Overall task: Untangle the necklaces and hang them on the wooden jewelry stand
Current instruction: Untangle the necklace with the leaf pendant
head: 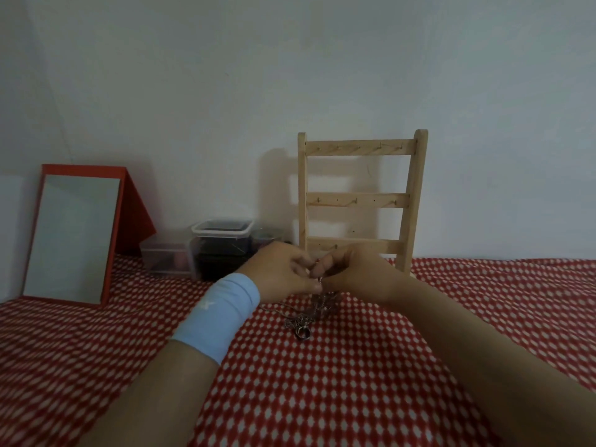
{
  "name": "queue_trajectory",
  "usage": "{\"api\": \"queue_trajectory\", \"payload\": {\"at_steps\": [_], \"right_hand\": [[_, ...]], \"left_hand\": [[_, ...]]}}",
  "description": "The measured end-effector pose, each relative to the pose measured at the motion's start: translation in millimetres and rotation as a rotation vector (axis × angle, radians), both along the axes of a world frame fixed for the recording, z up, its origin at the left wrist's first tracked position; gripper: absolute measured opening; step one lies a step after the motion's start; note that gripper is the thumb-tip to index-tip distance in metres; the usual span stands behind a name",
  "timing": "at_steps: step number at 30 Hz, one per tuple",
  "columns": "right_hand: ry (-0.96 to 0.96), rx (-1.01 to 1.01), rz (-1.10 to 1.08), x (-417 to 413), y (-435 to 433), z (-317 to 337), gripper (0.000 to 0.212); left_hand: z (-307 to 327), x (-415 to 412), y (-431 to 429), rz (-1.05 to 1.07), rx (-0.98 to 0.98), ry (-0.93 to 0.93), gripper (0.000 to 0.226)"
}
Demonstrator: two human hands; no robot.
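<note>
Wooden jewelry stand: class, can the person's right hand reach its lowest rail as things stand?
Probably yes. The right hand sits in front of the lowest rail of the wooden jewelry stand, nothing between them, though its fingers pinch the tangled necklaces.

Both bare forearms reach forward and converge. The left hand (280, 272), its wrist wrapped in a pale blue band (216, 317), and the right hand (354, 272) meet fingertip to fingertip. Their fingers are curled inward and pinch the tangled necklaces (322, 301) that hang between them.

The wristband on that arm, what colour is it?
Light blue. The wristband shows clearly in the head view, the only one here.
</note>
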State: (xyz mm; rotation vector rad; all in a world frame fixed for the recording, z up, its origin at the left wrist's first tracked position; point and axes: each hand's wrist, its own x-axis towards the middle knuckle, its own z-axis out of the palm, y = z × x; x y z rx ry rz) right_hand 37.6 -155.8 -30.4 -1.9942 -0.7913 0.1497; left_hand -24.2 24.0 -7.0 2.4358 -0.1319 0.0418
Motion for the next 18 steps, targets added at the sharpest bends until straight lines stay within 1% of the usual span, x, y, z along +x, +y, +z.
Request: {"api": "queue_trajectory", "payload": {"at_steps": [1, 4, 5, 8, 12, 14, 16, 17, 18], "right_hand": [[-0.005, 0.015, -0.012, -0.2, -0.3, 0.1, 0.016], [-0.025, 0.023, -0.036, 0.1, -0.1, -0.1, 0.024], [-0.035, 0.020, -0.033, 0.1, 0.3, -0.1, 0.025], [-0.077, 0.010, -0.015, -0.2, 2.9, -0.1, 0.022], [-0.085, -0.013, 0.005, -0.9, 3.1, -0.6, 0.023], [-0.075, -0.009, 0.023, -0.2, 1.4, -0.3, 0.020], [-0.042, -0.015, 0.042, 0.2, -0.8, 1.6, 0.017], [-0.029, -0.030, 0.044, 0.3, -1.9, 2.4, 0.016], [-0.021, -0.040, 0.038, 0.7, -3.2, 2.9, 0.016]], "left_hand": [[-2.2, 0.5, 0.9, 0.012, -0.004, -0.002, 0.040], [-5.4, 0.0, 5.8, 0.000, 0.049, 0.004, 0.019], [-5.9, 0.1, 5.5, -0.002, 0.037, 0.001, 0.014], [-7.4, 1.1, 1.7, 0.035, -0.106, 0.017, 0.023], [-8.9, 2.0, 2.5, 0.020, -0.007, -0.015, 0.010], [-7.0, 1.3, 3.2, 0.004, -0.027, -0.021, 0.012], [-6.1, 2.3, 3.6, 0.038, -0.057, -0.058, 0.016], [-6.2, 3.1, 3.5, 0.061, -0.112, -0.066, 0.017], [-6.9, 4.2, 3.5, 0.081, -0.212, -0.049, 0.018]]}}
